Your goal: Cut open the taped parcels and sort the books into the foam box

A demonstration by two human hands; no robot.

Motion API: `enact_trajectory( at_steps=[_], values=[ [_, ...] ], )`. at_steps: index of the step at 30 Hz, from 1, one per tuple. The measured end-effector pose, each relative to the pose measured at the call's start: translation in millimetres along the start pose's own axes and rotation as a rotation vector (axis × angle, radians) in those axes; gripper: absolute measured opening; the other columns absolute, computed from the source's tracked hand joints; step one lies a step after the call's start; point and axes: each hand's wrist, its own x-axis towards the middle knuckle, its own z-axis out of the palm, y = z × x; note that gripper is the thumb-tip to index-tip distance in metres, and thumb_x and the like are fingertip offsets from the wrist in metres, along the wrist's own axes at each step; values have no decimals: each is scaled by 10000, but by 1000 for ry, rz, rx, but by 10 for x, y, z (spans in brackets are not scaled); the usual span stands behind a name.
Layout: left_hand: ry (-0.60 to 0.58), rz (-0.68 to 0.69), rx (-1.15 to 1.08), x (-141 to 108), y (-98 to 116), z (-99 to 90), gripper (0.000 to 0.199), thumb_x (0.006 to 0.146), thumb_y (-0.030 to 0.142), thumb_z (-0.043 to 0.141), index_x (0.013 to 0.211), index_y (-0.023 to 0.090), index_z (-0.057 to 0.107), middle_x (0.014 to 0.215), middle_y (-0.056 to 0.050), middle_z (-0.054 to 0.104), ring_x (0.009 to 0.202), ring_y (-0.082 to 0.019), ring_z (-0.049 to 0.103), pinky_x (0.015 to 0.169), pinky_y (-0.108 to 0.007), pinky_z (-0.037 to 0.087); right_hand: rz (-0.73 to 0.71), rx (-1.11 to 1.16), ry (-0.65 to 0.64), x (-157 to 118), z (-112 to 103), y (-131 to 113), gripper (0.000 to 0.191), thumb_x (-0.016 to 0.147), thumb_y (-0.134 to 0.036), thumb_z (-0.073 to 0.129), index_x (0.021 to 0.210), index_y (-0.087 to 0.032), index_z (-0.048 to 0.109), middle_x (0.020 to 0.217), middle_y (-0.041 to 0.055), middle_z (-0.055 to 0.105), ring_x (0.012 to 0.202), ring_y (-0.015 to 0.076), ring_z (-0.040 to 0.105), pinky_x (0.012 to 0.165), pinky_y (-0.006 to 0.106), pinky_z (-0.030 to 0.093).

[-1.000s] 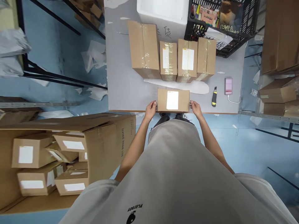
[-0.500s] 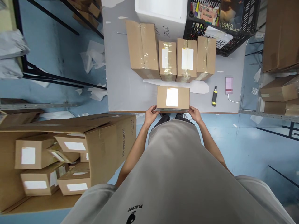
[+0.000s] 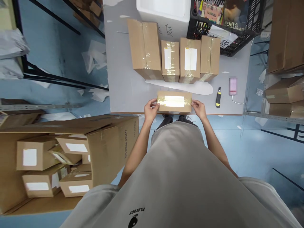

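A small cardboard box [image 3: 174, 109] with a white label and shiny clear tape is at the table's front edge, right before my body. My left hand [image 3: 151, 109] grips its left end, and my right hand [image 3: 198, 108] has hold of the right end. The label [image 3: 174, 101] lies lengthwise on the face turned up to me. Behind it stand several taped cardboard boxes in a row, the tallest [image 3: 146, 47] at the left. To the right lie a yellow and black utility knife [image 3: 218, 97] and a pink phone [image 3: 233, 86] on a white cable.
At the back of the grey table [image 3: 123, 91] stand a white bin [image 3: 163, 19] and a black crate [image 3: 247, 34] with books. A large carton [image 3: 111, 152] holding several labelled boxes is at my left. Shelves with cartons [image 3: 277, 95] stand at the right.
The box has been turned over between my hands, so a different face with a lengthwise label and tape now shows. Both hands have come up slightly along its ends.
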Motion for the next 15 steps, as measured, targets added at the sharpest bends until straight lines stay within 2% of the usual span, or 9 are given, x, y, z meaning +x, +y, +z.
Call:
enact_trajectory(
  at_steps=[7, 11, 13, 15],
  values=[
    [-20, -38, -13, -108, -156, -70, 459, 830, 243, 815, 1287, 214, 796, 1409, -131, 844, 1115, -265, 845, 1021, -427, 721, 3, 57, -37, -146, 30, 95, 490, 921, -585, 801, 1236, -214, 864, 1298, 142, 895, 1254, 334, 837, 1231, 523, 629],
    [3, -67, -56, -75, -265, -77, 426, 872, 257, 752, 1293, 204, 792, 1435, -145, 838, 1174, -273, 843, 1104, -456, 699, 46, 87, -35, -130, 42, 232, 555, 931, -627, 756, 1290, -212, 844, 1407, 161, 865, 1315, 341, 819, 1254, 555, 611],
    [-4, -121, -68, -51, -335, -60, 424, 887, 248, 698, 1298, 195, 786, 1464, -163, 824, 1197, -286, 840, 1139, -497, 684, 118, 43, -38, -116, 55, 306, 580, 935, -585, 738, 1348, -187, 826, 1454, 192, 841, 1341, 354, 808, 1274, 590, 589],
    [-76, -169, -55, -42, -397, -31, 462, 855, 219, 692, 1307, 177, 780, 1470, -185, 815, 1225, -308, 837, 1185, -541, 654, 179, -16, -77, -120, 80, 361, 611, 904, -491, 762, 1417, -162, 803, 1522, 212, 803, 1361, 368, 797, 1292, 608, 569]
  ],
)
